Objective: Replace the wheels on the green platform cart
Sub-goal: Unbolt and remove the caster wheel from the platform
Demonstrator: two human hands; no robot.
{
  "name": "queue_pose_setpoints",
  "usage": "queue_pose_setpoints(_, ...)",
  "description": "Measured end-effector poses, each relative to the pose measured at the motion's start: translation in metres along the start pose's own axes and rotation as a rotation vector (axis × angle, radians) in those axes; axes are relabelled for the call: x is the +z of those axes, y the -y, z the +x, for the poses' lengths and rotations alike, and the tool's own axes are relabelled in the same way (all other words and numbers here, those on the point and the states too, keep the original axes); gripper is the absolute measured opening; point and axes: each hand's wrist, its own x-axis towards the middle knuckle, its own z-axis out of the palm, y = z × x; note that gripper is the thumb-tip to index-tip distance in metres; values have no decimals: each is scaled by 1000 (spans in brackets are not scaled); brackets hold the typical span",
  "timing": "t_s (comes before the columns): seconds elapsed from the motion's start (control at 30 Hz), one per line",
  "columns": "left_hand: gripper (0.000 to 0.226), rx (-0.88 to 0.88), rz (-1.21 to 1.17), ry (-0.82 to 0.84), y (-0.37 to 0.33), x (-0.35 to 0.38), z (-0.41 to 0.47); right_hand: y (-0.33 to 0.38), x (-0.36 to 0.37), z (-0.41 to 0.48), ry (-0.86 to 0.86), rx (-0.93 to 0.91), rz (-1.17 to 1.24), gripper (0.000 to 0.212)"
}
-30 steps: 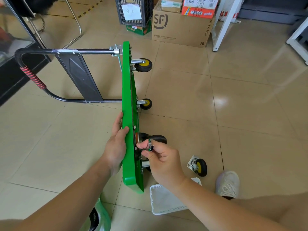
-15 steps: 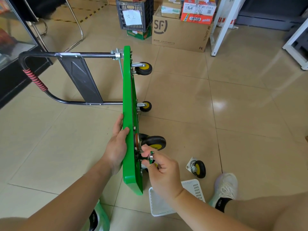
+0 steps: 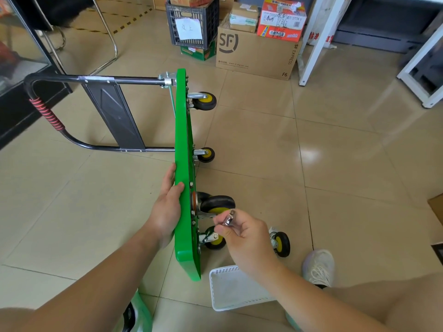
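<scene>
Left hand [image 3: 167, 209] grips green platform cart [image 3: 183, 140] edge; right hand [image 3: 242, 233] pinches small metal part [image 3: 229, 219]; loose wheel [image 3: 281, 244] at its three o'clock.

Person's left hand [image 3: 165, 212] holds green cart [image 3: 183, 130]; right hand [image 3: 244, 233] pinches metal piece [image 3: 229, 219].

Single head-worn view, forward and down, close above the tiled floor [image 3: 251, 144].

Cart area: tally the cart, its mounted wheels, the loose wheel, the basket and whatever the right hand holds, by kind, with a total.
Cart: 1
Wheels on cart: 4
Loose wheel: 1
Basket: 1
Metal part, pinched in right hand: 1
Total: 8
</scene>
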Motion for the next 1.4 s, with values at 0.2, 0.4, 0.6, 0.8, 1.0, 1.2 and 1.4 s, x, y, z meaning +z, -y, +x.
queue_pose_setpoints(0.2,50,-4,10,-5,-2,1,-3,-1,-20,0,99,101,-292,12)
queue_pose_setpoints(0.4,49,6,28,2,-3,2,-5,-2,-25,-1,33,82,-431,18)
queue_pose_setpoints(0.6,51,18,28,17,-4,2,-6,-5,-33,-4,-17,152,-481,26)
queue_pose_setpoints(0.8,54,18,21,16,-3,2,-4,0,-39,-2,-26,353,-326,9)
queue_pose_setpoints(1.0,52,-3,19,6,-1,1,-2,6,-28,-20,-150,281,-216,16)
queue_pose_setpoints(1.2,52,3,18,9,0,1,-1,12,-9,-32,-201,94,-182,5)
queue_pose_setpoints(1.4,52,14,3,15,-1,2,-2,16,10,-31,-237,25,-189,10)
